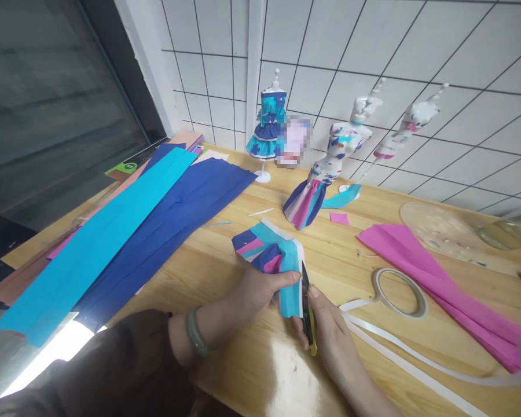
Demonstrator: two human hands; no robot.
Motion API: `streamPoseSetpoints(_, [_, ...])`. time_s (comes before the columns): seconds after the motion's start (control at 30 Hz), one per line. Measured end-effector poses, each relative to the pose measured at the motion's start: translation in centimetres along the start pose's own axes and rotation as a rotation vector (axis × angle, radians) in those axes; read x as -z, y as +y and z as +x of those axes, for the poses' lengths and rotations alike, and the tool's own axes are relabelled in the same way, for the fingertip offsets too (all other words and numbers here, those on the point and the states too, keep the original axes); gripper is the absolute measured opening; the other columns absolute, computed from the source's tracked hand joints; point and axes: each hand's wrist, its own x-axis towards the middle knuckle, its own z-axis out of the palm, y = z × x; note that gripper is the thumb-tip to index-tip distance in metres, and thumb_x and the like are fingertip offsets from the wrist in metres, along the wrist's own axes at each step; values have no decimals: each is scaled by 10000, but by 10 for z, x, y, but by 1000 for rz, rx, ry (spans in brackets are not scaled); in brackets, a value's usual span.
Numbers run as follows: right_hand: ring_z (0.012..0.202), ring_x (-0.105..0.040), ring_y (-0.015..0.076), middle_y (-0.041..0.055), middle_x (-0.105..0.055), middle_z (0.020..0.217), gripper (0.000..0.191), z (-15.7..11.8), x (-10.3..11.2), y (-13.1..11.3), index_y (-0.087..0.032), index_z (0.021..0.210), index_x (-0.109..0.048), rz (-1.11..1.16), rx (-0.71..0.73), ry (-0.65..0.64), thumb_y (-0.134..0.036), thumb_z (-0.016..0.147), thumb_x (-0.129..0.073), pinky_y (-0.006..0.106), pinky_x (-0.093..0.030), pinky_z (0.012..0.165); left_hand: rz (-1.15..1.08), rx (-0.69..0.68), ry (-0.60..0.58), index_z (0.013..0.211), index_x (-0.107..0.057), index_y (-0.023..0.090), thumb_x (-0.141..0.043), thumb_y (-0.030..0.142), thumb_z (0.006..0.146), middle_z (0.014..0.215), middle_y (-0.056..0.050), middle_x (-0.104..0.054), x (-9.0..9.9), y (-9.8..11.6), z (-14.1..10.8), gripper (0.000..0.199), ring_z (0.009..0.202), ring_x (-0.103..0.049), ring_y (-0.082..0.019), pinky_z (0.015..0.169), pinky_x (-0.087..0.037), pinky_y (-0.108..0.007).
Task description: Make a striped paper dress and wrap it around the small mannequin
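My left hand (254, 292), with a bracelet on its wrist, is closed on a striped crepe paper piece (289, 255) in turquoise, dark blue and pink. A white strip of tape runs along the paper's upper and right edge. In my right hand (332, 327) are scissors (311, 339) with yellow and black handles, gripped low on the handles. Their dark blades point away from me and lie along the taped right edge of the paper. How far apart the blades are I cannot make out.
Left lie long turquoise (108, 226) and dark blue crepe paper sheets (173, 231). Behind stand a dressed mini mannequin (271, 124), a mannequin in a striped skirt (306, 202) and another mannequin (417, 119). Right are a tape roll (399, 292) with trailing strips and pink crepe paper (438, 284).
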Motion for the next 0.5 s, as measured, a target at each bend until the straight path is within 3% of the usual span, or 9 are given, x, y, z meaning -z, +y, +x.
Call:
streamPoseSetpoints(0.17, [487, -481, 135, -28, -476, 439, 505, 1, 0, 2, -222, 638, -445, -19, -1, 42, -544, 953, -220, 250, -398, 548, 10, 52, -10, 836, -579, 178, -794, 295, 582, 712, 26, -587, -3, 2, -2, 353, 590, -549, -108, 537, -444, -237])
streamPoseSetpoints(0.5, [451, -452, 131, -29, -458, 426, 517, 0, -1, 6, -223, 607, -433, -1, 23, 39, -544, 954, -221, 256, -373, 513, 24, 8, 3, 872, -607, 189, -776, 256, 613, 792, 14, -619, -3, 1, -4, 316, 698, -582, -124, 645, -478, -246])
